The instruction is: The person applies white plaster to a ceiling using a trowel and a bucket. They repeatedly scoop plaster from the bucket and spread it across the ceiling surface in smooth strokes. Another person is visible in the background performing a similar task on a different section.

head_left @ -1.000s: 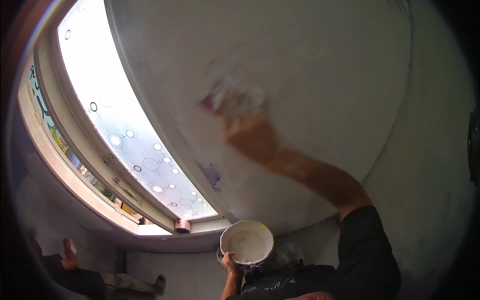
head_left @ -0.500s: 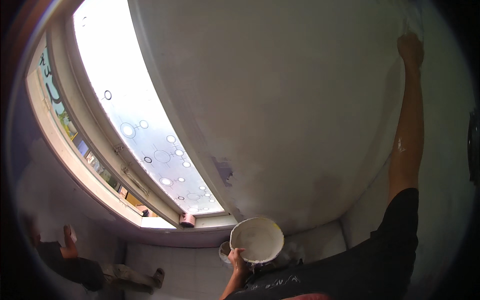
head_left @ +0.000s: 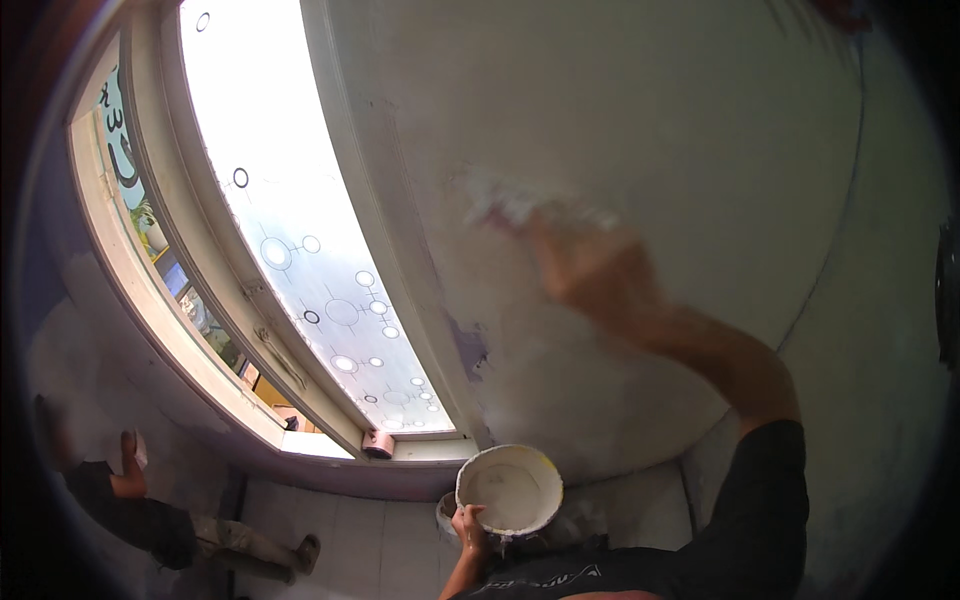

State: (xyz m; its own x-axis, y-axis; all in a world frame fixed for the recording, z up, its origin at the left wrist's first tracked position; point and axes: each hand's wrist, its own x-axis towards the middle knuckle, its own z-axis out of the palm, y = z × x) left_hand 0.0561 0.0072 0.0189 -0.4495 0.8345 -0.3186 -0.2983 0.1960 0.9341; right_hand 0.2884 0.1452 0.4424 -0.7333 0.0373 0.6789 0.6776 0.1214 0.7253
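My left hand is closed on the rim of a round white bucket. A pale, smooth mass lies inside the bucket. My right hand is at the wall in front of me, smeared by motion. It appears closed around a flat, pale thing against the wall, too blurred to name. Near the hand the wall shows whitish streaks and a faint purplish spot. A bare purple patch shows lower down, beside the window frame.
A tall frosted window with circle patterns fills the left. On its sill sits a pink cylindrical container. A smaller white pail stands behind the bucket. Another person is at the lower left, a pale object in one hand.
My right hand has swept from the wall's upper right leftward and down toward its middle, and the elbow is now bent. My left hand still grips the bucket, with little change.
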